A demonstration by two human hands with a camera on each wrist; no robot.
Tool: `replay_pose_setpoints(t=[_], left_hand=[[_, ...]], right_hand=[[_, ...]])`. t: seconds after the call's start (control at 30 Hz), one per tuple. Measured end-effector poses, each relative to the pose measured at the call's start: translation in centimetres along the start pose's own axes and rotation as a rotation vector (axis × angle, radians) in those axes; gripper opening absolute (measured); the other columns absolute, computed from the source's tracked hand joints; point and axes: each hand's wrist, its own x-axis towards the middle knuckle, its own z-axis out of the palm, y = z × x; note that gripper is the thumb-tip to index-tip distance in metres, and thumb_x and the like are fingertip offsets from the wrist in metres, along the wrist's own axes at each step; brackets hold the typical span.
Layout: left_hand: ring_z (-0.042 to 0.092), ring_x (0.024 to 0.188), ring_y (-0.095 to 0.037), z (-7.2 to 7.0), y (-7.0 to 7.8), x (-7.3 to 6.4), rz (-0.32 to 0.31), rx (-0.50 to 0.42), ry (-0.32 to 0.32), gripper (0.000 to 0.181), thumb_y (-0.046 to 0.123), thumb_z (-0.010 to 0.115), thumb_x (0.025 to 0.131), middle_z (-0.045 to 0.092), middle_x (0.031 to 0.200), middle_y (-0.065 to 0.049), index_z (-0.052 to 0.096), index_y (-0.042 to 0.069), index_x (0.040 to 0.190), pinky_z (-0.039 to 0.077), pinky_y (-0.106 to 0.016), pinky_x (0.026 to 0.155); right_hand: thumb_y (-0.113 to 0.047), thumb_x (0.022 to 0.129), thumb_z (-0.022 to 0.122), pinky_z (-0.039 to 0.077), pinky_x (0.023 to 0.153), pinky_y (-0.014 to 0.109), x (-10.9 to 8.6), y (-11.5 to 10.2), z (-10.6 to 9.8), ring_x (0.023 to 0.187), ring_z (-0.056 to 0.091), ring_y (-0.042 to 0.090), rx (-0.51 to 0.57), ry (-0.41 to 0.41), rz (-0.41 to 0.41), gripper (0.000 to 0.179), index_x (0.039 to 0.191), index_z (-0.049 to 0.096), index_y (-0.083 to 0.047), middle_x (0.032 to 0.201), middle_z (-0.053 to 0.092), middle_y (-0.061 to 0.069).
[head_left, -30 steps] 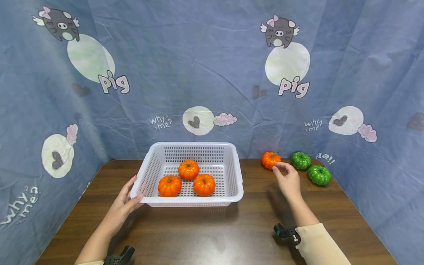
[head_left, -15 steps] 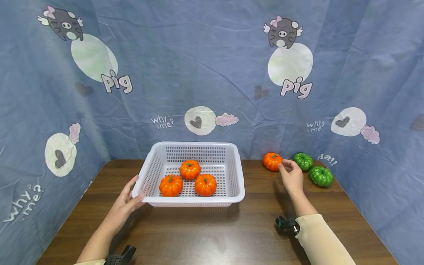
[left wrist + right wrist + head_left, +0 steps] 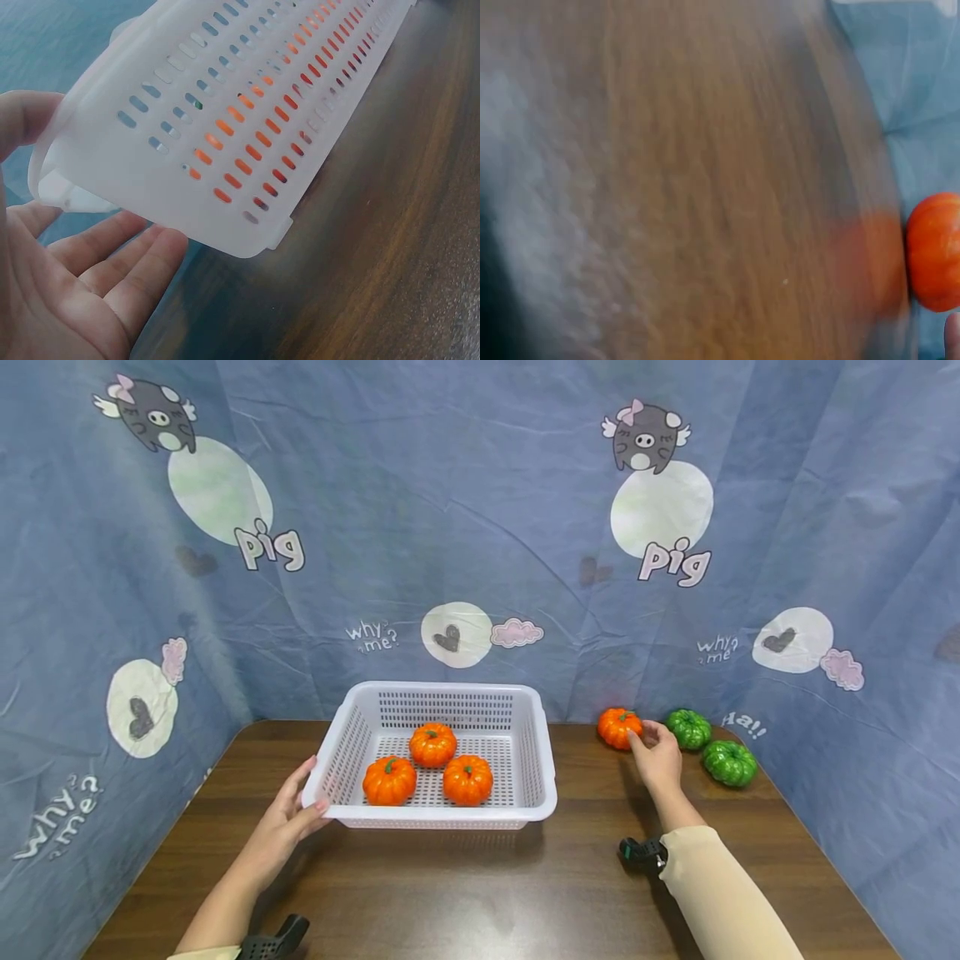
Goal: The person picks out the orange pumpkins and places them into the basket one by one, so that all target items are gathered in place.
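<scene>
A white perforated plastic basket [image 3: 442,812] stands left of centre, with three orange toy pumpkins [image 3: 432,745] inside. My left hand [image 3: 281,818] grips its front left corner; in the left wrist view the thumb [image 3: 26,120] lies over the rim and the fingers [image 3: 142,270] reach under the basket. Right of the basket, another orange pumpkin [image 3: 618,728] sits on the table against the back cloth. My right hand [image 3: 662,764] is close against that pumpkin's right side, thumb and fingers apart and bent. The blurred right wrist view shows this pumpkin [image 3: 936,251] with one fingertip [image 3: 952,335] just below it.
Two green pumpkins [image 3: 731,763] lie beyond my right hand at the table's back right. The brown wooden table [image 3: 480,893] ends at a blue patterned cloth [image 3: 480,552] behind and at both sides.
My right hand shifts slightly right from the lone orange pumpkin, then back a little towards it. That pumpkin stays in place. The left hand keeps its grip on the basket.
</scene>
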Motion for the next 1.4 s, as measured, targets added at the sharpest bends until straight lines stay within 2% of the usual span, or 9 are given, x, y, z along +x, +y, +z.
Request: replay_pose_setpoints(t=[0.57,0.77,0.9,1.07,1.17,1.3,1.4], left_hand=[[0.058,0.109,0.001,0.3,0.0,0.0,-0.007,-0.001,-0.001,0.072,0.010,0.053,0.103,0.028,0.149,-0.038,0.009,0.010,0.161,0.052,-0.019,0.086],[0.058,0.109,0.001,0.3,0.1,0.0,-0.022,-0.006,-0.004,0.073,0.010,0.053,0.103,0.028,0.150,-0.037,0.008,0.010,0.161,0.053,-0.021,0.087],[0.058,0.109,0.000,0.2,0.1,-0.1,-0.008,-0.016,-0.001,0.073,0.008,0.052,0.103,0.029,0.148,-0.038,0.009,0.009,0.161,0.053,-0.022,0.087],[0.058,0.110,0.001,0.1,0.2,-0.1,0.014,-0.022,0.000,0.072,0.006,0.052,0.102,0.029,0.148,-0.040,0.009,0.008,0.160,0.053,-0.021,0.086],[0.058,0.110,0.001,0.0,0.2,-0.1,0.009,-0.010,0.002,0.072,0.007,0.052,0.103,0.029,0.149,-0.040,0.009,0.009,0.160,0.052,-0.019,0.086],[0.058,0.110,0.002,0.0,0.1,0.0,0.000,0.001,0.002,0.071,0.010,0.052,0.103,0.029,0.150,-0.039,0.009,0.009,0.160,0.052,-0.019,0.086],[0.058,0.110,0.001,0.1,0.0,-0.1,0.000,-0.009,0.002,0.071,0.009,0.052,0.103,0.028,0.149,-0.039,0.009,0.008,0.160,0.053,-0.020,0.087]], right_hand=[[-0.018,0.094,0.069,0.036,0.111,0.050,1.2,1.3,0.4,0.130,0.047,0.045,0.001,-0.123,0.039,0.063,0.144,0.041,0.010,0.143,0.046,0.031],[-0.019,0.094,0.068,0.036,0.111,0.051,1.2,1.2,0.4,0.133,0.044,0.045,0.012,-0.167,0.088,0.069,0.148,0.035,0.009,0.147,0.041,0.032],[-0.020,0.095,0.068,0.033,0.114,0.048,1.4,0.9,0.5,0.137,0.040,0.041,0.042,-0.199,0.122,0.072,0.152,0.031,0.007,0.152,0.038,0.029],[-0.018,0.091,0.072,0.034,0.113,0.049,1.6,0.8,0.8,0.134,0.042,0.043,0.093,-0.190,0.114,0.072,0.149,0.036,0.007,0.149,0.041,0.031],[-0.021,0.089,0.076,0.040,0.108,0.047,1.7,1.2,0.9,0.127,0.048,0.044,0.109,-0.168,0.085,0.072,0.146,0.042,0.006,0.144,0.045,0.032],[-0.017,0.090,0.074,0.041,0.107,0.046,1.7,1.2,1.0,0.125,0.049,0.043,0.122,-0.165,0.094,0.069,0.146,0.041,0.007,0.144,0.045,0.031],[-0.012,0.094,0.069,0.037,0.110,0.048,1.5,0.8,0.9,0.129,0.046,0.043,0.113,-0.187,0.131,0.068,0.149,0.036,0.008,0.148,0.041,0.031]])
